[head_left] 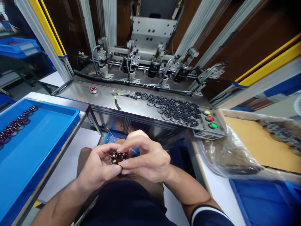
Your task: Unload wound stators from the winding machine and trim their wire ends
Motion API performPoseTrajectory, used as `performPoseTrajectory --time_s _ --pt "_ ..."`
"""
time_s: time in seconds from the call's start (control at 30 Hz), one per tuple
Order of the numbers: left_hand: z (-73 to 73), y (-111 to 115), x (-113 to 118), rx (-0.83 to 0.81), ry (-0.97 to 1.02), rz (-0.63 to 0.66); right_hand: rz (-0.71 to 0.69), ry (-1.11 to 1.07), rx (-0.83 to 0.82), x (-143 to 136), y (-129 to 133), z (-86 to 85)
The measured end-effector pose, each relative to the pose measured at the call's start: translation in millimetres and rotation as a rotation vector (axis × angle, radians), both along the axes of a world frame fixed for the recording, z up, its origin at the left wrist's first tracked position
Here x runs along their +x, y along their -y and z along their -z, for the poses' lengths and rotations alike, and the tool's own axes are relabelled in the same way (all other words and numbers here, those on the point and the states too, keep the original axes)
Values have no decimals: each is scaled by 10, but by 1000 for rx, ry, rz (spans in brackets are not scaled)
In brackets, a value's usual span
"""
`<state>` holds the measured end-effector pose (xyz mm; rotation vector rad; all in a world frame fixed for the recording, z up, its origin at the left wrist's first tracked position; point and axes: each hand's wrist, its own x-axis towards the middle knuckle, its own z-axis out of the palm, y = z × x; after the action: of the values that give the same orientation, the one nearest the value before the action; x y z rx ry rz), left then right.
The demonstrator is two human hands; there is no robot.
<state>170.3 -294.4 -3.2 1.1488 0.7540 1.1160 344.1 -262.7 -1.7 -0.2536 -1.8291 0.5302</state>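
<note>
A small round black part with copper windings (119, 157) is held between both hands above the lap. My left hand (97, 166) grips its left and lower edge with thumb and fingers. The fingertips of my right hand (147, 157) press on its right side and top. A thin wire (107, 153) sticks out to the left from the part, near my left fingers. On the metal ledge beyond lie pliers with yellow-green and black handles (117, 102), a red-topped wound part (93, 90) and a group of black ring parts (175, 108).
A blue tray (58, 110) with several wound parts is at the left. Behind the ledge stands a machine with fixtures (154, 67). Coloured buttons (210, 118) sit at the ledge's right end, beside a plastic-lined box (240, 131) of black parts. A blue bin (263, 201) is lower right.
</note>
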Motion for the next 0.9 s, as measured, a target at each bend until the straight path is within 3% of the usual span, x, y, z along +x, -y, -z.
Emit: performPoseTrajectory --time_s 0.1,0.23,0.37,0.5,0.6,0.7,0.8,0.9 --pt "5 5 15 10 38 -31 218 -31 101 5 136 37" --pt "16 25 47 282 -50 -192 439 -19 126 -37 288 70" --pt "58 43 39 564 -154 -338 471 -142 3 -169 368 81" --pt "116 50 29 632 -155 -377 446 -275 -197 -330 428 90" --pt "145 61 58 613 -139 -409 444 -317 -329 -412 441 110" --pt "147 73 75 501 -87 -400 453 -305 -317 -426 400 146" --pt "121 60 25 302 -28 -255 443 -236 -207 -373 332 184" --pt "99 11 -85 134 -22 -23 412 -178 -163 -296 278 203"
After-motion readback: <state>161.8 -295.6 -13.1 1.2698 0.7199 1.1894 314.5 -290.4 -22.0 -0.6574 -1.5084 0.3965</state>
